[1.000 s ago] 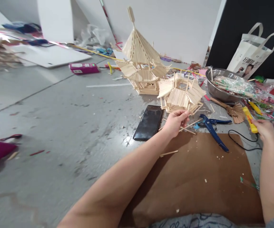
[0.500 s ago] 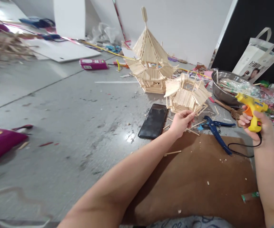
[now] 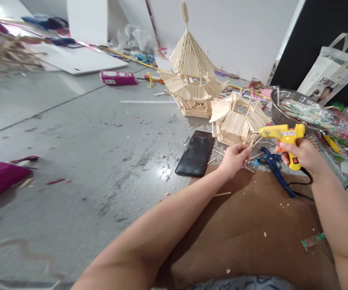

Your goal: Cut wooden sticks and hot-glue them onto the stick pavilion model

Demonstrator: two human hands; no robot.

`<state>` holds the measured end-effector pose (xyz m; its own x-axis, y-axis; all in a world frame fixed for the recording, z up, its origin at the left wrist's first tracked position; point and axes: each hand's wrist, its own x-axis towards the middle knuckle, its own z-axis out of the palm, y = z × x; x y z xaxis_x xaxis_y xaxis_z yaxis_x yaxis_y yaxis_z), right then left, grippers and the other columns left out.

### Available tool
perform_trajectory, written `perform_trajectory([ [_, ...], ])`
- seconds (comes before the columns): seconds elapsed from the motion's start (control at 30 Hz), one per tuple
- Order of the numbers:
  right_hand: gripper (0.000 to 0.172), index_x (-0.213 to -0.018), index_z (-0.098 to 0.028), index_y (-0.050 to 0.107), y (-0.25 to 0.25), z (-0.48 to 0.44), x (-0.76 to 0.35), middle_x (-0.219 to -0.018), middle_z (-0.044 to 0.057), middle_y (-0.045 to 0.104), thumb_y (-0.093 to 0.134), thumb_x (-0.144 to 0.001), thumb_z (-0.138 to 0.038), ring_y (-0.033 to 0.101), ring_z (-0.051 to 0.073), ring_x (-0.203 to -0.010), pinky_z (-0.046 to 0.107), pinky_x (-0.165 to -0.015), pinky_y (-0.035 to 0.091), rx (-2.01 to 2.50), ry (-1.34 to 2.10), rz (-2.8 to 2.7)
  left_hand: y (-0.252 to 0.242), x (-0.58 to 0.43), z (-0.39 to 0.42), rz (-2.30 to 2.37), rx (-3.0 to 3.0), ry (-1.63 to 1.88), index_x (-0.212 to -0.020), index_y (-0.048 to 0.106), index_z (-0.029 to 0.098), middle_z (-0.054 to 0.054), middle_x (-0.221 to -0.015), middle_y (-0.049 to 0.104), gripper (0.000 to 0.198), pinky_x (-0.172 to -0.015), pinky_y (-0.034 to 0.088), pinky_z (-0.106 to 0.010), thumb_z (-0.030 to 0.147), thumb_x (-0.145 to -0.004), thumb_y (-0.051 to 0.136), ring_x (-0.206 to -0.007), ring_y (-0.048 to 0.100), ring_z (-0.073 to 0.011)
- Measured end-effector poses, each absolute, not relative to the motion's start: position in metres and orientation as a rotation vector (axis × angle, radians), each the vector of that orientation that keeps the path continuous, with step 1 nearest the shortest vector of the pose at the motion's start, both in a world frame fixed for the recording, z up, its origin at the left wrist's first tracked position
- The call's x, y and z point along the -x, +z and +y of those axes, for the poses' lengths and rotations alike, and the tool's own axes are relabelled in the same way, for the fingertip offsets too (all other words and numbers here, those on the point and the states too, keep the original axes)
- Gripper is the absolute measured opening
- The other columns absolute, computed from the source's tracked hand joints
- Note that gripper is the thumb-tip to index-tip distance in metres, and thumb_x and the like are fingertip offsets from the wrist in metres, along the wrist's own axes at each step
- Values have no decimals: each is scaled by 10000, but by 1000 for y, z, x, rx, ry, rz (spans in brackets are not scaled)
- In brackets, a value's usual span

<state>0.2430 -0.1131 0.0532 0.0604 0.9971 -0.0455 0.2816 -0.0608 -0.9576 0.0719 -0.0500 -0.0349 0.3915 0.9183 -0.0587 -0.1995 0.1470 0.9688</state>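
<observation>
My left hand [image 3: 235,159] is closed in a pinch on a short wooden stick [image 3: 251,144] at the near edge of a low pavilion model [image 3: 236,123] built of pale sticks. A yellow glue gun [image 3: 281,133] lies in the grip of my right hand [image 3: 305,156], with fingers by its orange trigger. Its nozzle points left, close to the model's right side and above the pinched fingers. Whether the nozzle touches a stick, I cannot tell. Just right of my left hand lies a blue-handled cutter [image 3: 271,164], partly behind the glue gun and its cord.
Behind the low model rises a taller stick pagoda [image 3: 192,56]. A black phone [image 3: 195,153] lies left of my hand. A brown board [image 3: 240,229] covers the near floor. At right are a metal bowl [image 3: 278,114] of wrapped sticks and a white bag [image 3: 322,76].
My right hand has brought the glue gun leftward to the model, turning its nozzle towards the left hand. My left hand has shifted slightly right, still pinching.
</observation>
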Motion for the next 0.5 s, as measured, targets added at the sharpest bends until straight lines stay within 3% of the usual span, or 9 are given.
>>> perform_trajectory([
  [0.17, 249, -686, -175, 526, 54, -107, -235, -612, -4, 563, 601, -703, -412, 449, 61, -356, 226, -333, 292, 1617, 960, -1434, -33, -71, -51, 827, -1147, 917, -623, 520, 140, 60, -449, 490, 186, -356, 261, -171, 286, -715, 590, -320, 365, -23],
  [0.5, 253, -570, -185, 474, 55, -103, -229, -442, -43, 473, 580, -707, -369, 425, 69, -334, 233, -375, 331, 1667, 885, -1524, -31, -72, -51, 822, -1180, 909, -609, 506, 141, 63, -444, 480, 189, -361, 263, -173, 267, -728, 580, -327, 366, -24],
])
